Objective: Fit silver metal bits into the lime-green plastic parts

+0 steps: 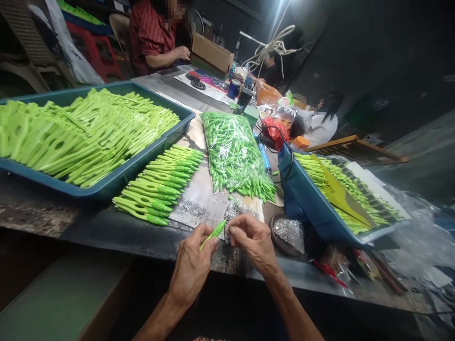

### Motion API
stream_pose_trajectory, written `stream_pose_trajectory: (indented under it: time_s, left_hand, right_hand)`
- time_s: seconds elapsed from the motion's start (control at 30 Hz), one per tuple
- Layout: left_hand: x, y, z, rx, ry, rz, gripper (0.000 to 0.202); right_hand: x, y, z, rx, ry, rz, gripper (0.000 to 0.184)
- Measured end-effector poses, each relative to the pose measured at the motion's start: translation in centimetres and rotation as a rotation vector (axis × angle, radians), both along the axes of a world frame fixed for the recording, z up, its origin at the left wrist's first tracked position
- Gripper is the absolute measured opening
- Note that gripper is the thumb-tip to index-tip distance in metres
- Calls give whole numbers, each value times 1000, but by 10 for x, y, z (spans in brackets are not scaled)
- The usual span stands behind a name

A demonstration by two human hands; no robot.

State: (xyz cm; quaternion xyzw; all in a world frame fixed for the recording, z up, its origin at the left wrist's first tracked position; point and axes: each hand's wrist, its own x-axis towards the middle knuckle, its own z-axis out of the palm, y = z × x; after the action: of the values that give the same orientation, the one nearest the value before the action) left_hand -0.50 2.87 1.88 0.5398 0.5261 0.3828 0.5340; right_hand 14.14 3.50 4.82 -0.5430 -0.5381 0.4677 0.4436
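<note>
Between the thumb and fingers of my left hand (195, 258) is a small green pointed plastic piece (217, 230), its tip slanting up to the right. My right hand (253, 237) is closed in a pinch close to that tip; whatever its fingertips hold is too small to make out. Just behind the right fingers lies a clear bag of small metal parts (234, 208). Many similar tiny parts are scattered on the pale sheet (188, 208). To the left, a row of light-green forked pieces with darker green tips (159, 184) lies on the table.
A blue tray (142, 156) heaped with light-green pieces stands left. A clear bag of green tips (234, 151) lies in the middle. Right are a bowl with a metal-parts bag (289, 234) and a blue bin (309, 208). A person in a red shirt (151, 33) sits behind a cardboard box (212, 53).
</note>
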Motion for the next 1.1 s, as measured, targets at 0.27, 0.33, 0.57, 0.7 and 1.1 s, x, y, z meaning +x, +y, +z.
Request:
stream_pose_trajectory:
  time_s: [0.27, 0.33, 0.57, 0.7, 1.1]
  left_hand:
    - [-2, 2, 0, 128, 152, 35, 13]
    - [-2, 3, -2, 122, 151, 28, 13]
    - [-1, 4, -3, 113, 140, 16, 12]
    - [-1, 3, -2, 113, 160, 15, 12]
    - [2, 2, 0, 139, 272, -33, 10]
  right_hand:
    - [-10, -3, -5, -69, 71, 32, 12]
    - [-12, -3, -5, -58, 79, 12, 12]
    - [-12, -3, -14, -65, 112, -2, 12]
    - [-12, -3, -18, -128, 177, 13, 17]
    - [-11, -1, -22, -191, 271, -12, 22]
